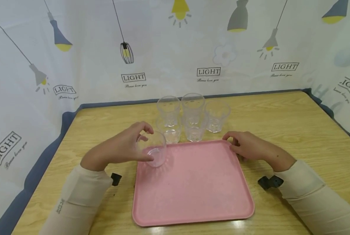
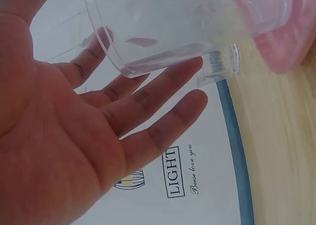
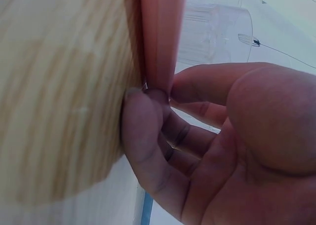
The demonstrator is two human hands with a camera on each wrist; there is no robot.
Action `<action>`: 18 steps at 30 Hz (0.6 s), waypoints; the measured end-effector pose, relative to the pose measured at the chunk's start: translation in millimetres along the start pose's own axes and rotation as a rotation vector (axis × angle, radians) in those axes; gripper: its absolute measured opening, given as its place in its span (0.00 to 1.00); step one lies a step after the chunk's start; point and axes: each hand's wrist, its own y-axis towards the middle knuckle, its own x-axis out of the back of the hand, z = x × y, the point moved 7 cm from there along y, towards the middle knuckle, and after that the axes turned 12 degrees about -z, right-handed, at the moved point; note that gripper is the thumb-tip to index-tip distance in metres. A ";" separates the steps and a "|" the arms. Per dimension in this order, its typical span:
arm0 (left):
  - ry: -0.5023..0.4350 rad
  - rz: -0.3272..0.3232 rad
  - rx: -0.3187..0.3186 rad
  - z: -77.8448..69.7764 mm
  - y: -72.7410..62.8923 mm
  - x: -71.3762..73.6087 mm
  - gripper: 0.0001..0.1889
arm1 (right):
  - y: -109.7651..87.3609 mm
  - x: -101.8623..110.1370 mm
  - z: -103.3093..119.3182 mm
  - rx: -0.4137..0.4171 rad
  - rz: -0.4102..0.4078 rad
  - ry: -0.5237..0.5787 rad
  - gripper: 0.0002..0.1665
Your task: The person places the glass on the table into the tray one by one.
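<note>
A clear cup (image 1: 155,153) stands over the far left corner of a pink tray (image 1: 192,186). My left hand (image 1: 128,145) holds this cup from its left side, thumb near the base and fingers around the far side. In the left wrist view the cup (image 2: 168,27) lies between thumb and fingers, with the lower fingers spread. At the tray's far right corner my right hand (image 1: 248,146) grips the rim. The right wrist view shows the fingers (image 3: 143,124) curled against the tray's edge (image 3: 160,42), with the thumb across from them.
Several more clear cups (image 1: 193,104) stand close together just behind the tray's far edge. A wooden table (image 1: 286,124) carries everything. White fabric (image 1: 169,58) printed with lamps hangs around its back and sides.
</note>
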 end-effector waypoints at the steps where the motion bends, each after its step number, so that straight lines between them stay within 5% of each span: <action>1: 0.000 0.002 -0.002 -0.4 0.0 -0.3 0.39 | 0.2 -0.2 -0.7 -0.002 -0.002 -0.001 0.18; 7: 0.007 -0.004 0.021 -1.1 0.6 -0.5 0.40 | 0.9 -1.0 -1.3 0.020 -0.005 -0.003 0.18; 18: 0.181 -0.150 0.041 -12.3 16.1 0.7 0.44 | 0.3 -0.7 -2.0 0.003 0.007 0.014 0.18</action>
